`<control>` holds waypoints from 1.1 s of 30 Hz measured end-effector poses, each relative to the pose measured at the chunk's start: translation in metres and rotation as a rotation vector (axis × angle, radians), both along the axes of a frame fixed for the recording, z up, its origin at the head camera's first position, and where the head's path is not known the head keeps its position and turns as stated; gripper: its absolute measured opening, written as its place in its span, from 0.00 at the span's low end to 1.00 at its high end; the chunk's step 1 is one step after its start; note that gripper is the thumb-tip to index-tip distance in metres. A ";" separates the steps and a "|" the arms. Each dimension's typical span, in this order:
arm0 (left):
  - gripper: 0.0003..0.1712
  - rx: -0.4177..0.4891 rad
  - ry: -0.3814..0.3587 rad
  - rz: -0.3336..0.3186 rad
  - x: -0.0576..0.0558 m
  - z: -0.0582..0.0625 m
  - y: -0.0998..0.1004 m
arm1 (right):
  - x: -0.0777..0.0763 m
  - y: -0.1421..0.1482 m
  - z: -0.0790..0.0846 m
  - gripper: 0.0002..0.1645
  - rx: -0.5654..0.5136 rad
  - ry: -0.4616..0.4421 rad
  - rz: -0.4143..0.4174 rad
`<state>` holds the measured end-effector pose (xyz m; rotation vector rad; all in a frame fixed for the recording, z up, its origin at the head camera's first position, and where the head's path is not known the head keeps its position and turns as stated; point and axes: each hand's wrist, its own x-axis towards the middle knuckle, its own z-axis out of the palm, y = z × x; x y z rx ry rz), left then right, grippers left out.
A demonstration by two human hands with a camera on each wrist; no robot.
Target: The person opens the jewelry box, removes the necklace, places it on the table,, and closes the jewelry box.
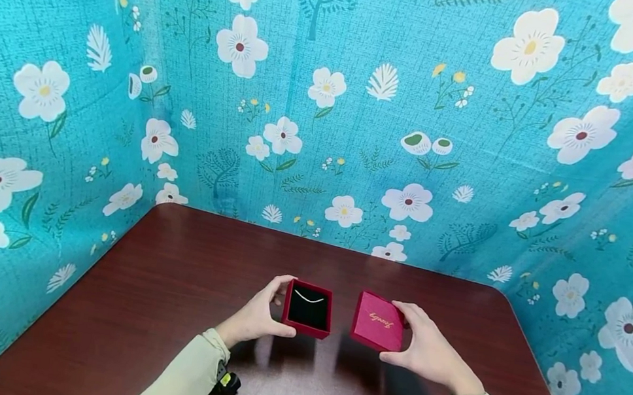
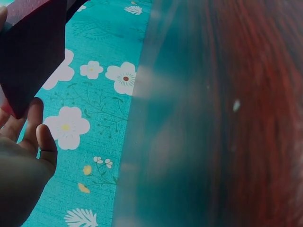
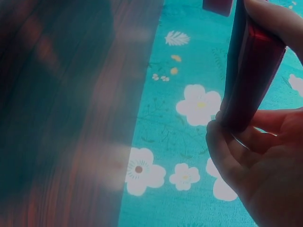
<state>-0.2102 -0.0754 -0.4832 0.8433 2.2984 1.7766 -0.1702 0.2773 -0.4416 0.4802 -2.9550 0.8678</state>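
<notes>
My left hand (image 1: 258, 314) grips a small red jewelry box base (image 1: 305, 330) by its left side, thumb at the front and fingers behind. Its black lining (image 1: 302, 314) faces up, and a thin silver chain (image 1: 308, 299) curves across the top of it. On the right, my right hand (image 1: 427, 348) holds the matching red lid (image 1: 377, 321) by its edges, the gold lettering facing the head camera. A gap separates lid and base. The left wrist view shows the dark underside of the base (image 2: 33, 52); in the right wrist view the lid (image 3: 255, 75) appears edge-on between thumb and fingers.
A dark reddish-brown table (image 1: 197, 255) with a glossy surface lies beneath both hands. Blue flowered cloth (image 1: 325, 126) hangs behind it and along both sides. Each wrist carries a small black camera on a strap, the left camera (image 1: 228, 384) near the table.
</notes>
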 end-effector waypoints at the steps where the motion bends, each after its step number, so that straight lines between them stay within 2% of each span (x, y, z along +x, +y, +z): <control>1: 0.50 -0.013 -0.008 -0.005 0.002 0.004 0.000 | 0.000 0.002 -0.001 0.62 0.011 0.002 -0.003; 5: 0.51 -0.079 -0.039 -0.014 0.005 0.005 -0.001 | 0.002 0.008 -0.002 0.62 0.033 -0.018 -0.017; 8: 0.53 -0.109 -0.043 -0.007 -0.001 -0.011 -0.002 | 0.003 0.013 -0.003 0.62 0.040 -0.034 -0.031; 10: 0.53 -0.122 -0.045 -0.008 -0.002 -0.014 -0.002 | 0.004 0.016 -0.005 0.62 0.052 -0.030 -0.036; 22: 0.52 -0.222 -0.060 0.013 -0.002 -0.015 -0.006 | 0.002 0.034 -0.018 0.62 0.132 -0.005 -0.047; 33: 0.52 -0.252 -0.074 -0.007 -0.003 -0.020 -0.008 | 0.000 0.050 -0.025 0.61 0.175 0.000 -0.031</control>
